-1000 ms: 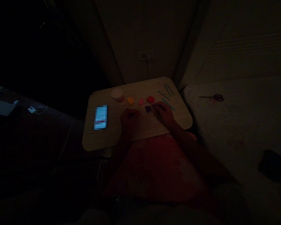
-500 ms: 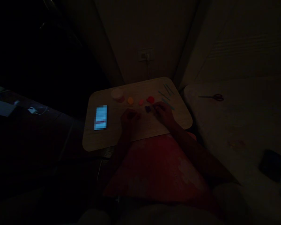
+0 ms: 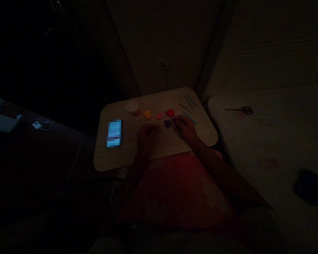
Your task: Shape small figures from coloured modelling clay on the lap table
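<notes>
The light is very dim. My right hand point(image 3: 186, 127) is closed, fingertips pinching a small purple piece of clay point(image 3: 174, 120). Just left of those fingertips, a dark purple clay lump point(image 3: 168, 123) lies on the small wooden table point(image 3: 127, 155). My left hand point(image 3: 147, 134) hovers low over the tabletop, its fingers loosely curved and apart, with nothing visible in them. Beyond my hands sit a red clay lump point(image 3: 170, 113), a pink lump point(image 3: 159, 115) and an orange lump point(image 3: 147, 114) in a row.
A pale tub point(image 3: 133, 107) stands at the back left, and a lit phone point(image 3: 113, 133) lies at the left. Several thin teal sticks point(image 3: 190, 118) lie at the back right. Scissors point(image 3: 240, 109) and a dark object point(image 3: 309, 187) rest on the pale surface at right.
My left hand's fingers have shifted slightly and look less blurred. My right hand stays almost in place, still pinching the purple piece. The lumps on the table have not moved.
</notes>
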The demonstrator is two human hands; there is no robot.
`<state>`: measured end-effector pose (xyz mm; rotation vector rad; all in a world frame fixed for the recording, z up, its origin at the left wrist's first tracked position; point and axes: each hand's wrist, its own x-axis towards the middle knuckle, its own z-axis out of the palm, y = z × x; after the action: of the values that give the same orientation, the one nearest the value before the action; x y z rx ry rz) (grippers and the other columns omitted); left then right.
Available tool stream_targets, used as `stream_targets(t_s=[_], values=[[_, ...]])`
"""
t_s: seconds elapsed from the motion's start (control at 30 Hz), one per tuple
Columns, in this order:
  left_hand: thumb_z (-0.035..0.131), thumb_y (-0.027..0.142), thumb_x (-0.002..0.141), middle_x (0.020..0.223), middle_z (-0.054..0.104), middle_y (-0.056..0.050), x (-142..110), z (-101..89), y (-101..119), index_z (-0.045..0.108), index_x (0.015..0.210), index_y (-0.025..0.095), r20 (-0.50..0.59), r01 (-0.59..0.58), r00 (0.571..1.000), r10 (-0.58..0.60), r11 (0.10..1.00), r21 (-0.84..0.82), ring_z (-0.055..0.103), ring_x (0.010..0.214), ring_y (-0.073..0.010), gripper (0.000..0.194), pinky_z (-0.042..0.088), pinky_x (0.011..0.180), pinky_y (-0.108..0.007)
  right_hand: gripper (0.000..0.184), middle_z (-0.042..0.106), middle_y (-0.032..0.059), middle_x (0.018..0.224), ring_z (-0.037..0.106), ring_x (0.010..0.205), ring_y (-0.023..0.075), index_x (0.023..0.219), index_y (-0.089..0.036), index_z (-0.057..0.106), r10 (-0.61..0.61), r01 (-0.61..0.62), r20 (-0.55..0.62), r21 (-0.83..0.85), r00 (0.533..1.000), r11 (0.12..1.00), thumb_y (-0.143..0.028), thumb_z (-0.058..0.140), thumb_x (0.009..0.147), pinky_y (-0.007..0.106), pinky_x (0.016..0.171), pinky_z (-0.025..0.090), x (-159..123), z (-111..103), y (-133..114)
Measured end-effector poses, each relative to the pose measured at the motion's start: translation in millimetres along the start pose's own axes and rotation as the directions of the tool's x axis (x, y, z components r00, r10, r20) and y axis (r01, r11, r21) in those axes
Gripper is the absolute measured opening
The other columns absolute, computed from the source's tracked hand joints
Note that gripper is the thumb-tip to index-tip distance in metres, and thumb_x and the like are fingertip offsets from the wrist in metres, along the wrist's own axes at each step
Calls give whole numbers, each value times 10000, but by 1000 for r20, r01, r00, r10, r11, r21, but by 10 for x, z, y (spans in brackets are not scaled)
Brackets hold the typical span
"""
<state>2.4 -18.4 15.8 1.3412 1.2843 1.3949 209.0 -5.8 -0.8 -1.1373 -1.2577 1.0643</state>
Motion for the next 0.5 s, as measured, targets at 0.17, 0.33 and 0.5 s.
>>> stream_targets(t_s=[0.17, 0.33, 0.5], values=[[712, 394, 892, 938, 803, -70, 5, 7, 19, 751, 952, 195, 24, -4, 1000, 4, 1000, -6, 763, 795, -191, 211, 613, 745, -304, 305, 630, 9, 791, 543, 632, 142, 980, -216, 674, -10, 12, -34, 48, 999, 999, -499, 644, 871, 291, 597, 437, -1, 15, 17], [627, 448, 939, 684, 734, -36, -7, 5, 61, 747, 850, 185, 19, 21, 1000, -21, 1000, 15, 685, 603, -162, 303, 555, 592, -272, 304, 631, 8, 770, 540, 622, 144, 1010, -219, 688, 0, 2, -45, 48, 999, 999, -485, 635, 873, 287, 579, 429, 0, 22, 16], [846, 304, 690, 671, 717, 3, -26, -4, 74, 718, 743, 194, -1, 23, 1000, -23, 997, 73, 663, 615, -149, 177, 536, 578, -244, 324, 641, 10, 796, 551, 632, 145, 1019, -228, 698, -14, 15, -50, 17, 999, 1000, -514, 641, 877, 295, 599, 447, 8, 13, 29]])
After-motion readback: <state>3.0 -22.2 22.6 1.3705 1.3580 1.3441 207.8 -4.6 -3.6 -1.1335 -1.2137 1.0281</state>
